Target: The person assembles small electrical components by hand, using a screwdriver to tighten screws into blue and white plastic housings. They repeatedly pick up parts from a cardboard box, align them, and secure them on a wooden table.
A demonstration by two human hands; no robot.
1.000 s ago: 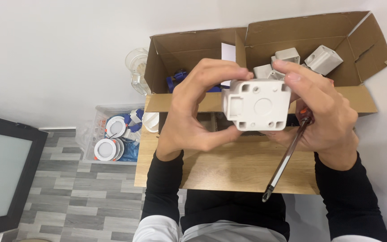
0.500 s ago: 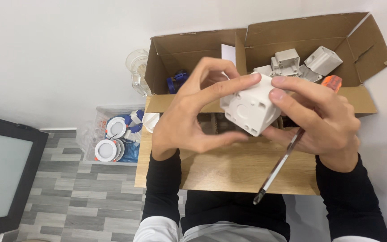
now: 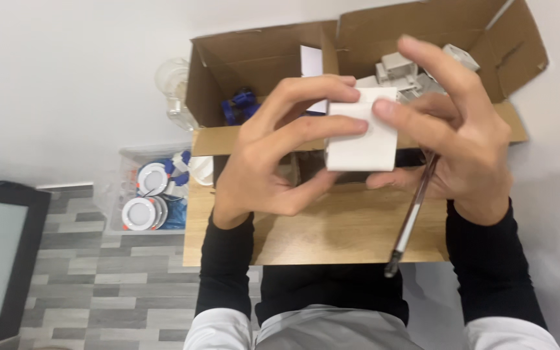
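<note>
Nearest you, your black sleeves rise from your lap toward an open cardboard box (image 3: 351, 227), whose near flap lies flat like a small worktop. Your left hand (image 3: 273, 162) is closed on a white plastic block (image 3: 363, 133), thumb beneath and fingers curled over its left edge, so the plain face turns up to your view. Your right hand (image 3: 455, 139) pinches the block's right edge from above while also trapping a screwdriver (image 3: 413, 217) against the palm; its shaft hangs down and toward you, probably parked there to keep the fingertips free. The block sits between both hands, above the box's middle. Farther off, inside the box, lie more pale grey-white fittings (image 3: 403, 71) and a blue part (image 3: 241, 104). On the floor at left stands a clear bin (image 3: 115, 188) of round white fixtures (image 3: 140, 212), with a clear jar (image 3: 175, 87) beyond it.
</note>
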